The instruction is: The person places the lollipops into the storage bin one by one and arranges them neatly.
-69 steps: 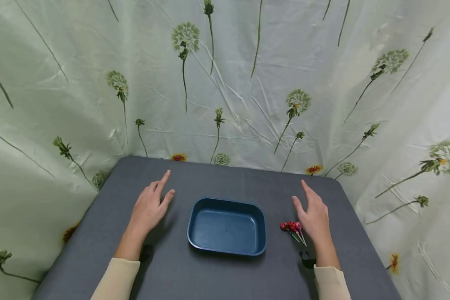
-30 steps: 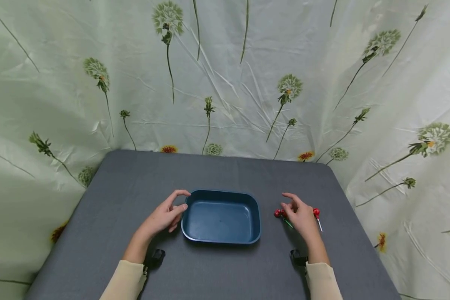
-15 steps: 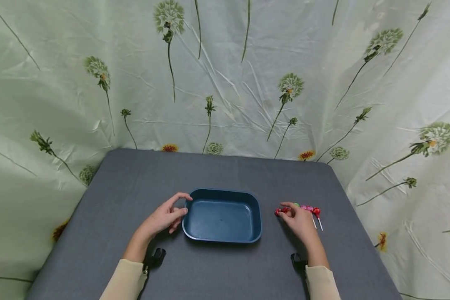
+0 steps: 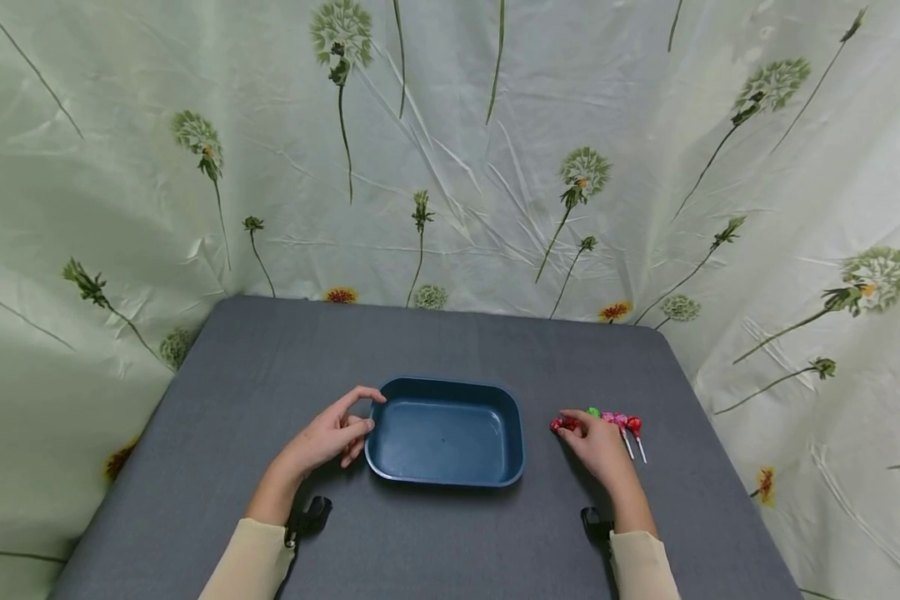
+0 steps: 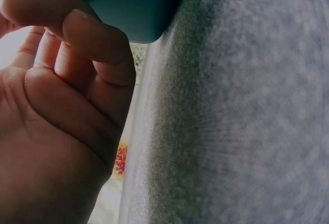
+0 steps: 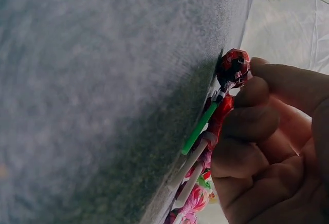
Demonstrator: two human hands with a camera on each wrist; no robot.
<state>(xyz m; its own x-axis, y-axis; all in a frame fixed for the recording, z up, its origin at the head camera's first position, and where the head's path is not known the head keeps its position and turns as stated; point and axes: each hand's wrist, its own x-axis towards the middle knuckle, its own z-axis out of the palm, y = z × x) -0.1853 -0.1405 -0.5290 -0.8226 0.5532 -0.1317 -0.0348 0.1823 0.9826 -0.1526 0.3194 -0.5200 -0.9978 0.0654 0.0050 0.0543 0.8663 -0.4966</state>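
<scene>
At the blue rectangular tray [image 4: 444,437], my left hand [image 4: 328,437] holds the left rim, index finger bent over the edge and thumb beside it. In the left wrist view, curled fingers [image 5: 95,39] sit close under the tray's dark corner [image 5: 139,18]. My right hand [image 4: 600,446] is low over a row of lollipops to the right of the tray. Thumb and index finger pinch the red-and-dark wrapped head of the leftmost lollipop [image 6: 234,69], whose stick is green. Next to it lies another red lollipop [image 6: 221,113], partly hidden by my fingers.
Pink lollipops [image 4: 615,418] and a red one [image 4: 634,424] with white sticks lie right of my right hand; a green one [image 4: 593,412] shows behind it. The grey cloth-covered table [image 4: 450,542] ends at a dandelion-print curtain [image 4: 450,167].
My left hand has come from the table's left side to the tray's rim. My right hand has lowered onto the lollipops, its finger and thumb drawing together. The head view has shifted slightly.
</scene>
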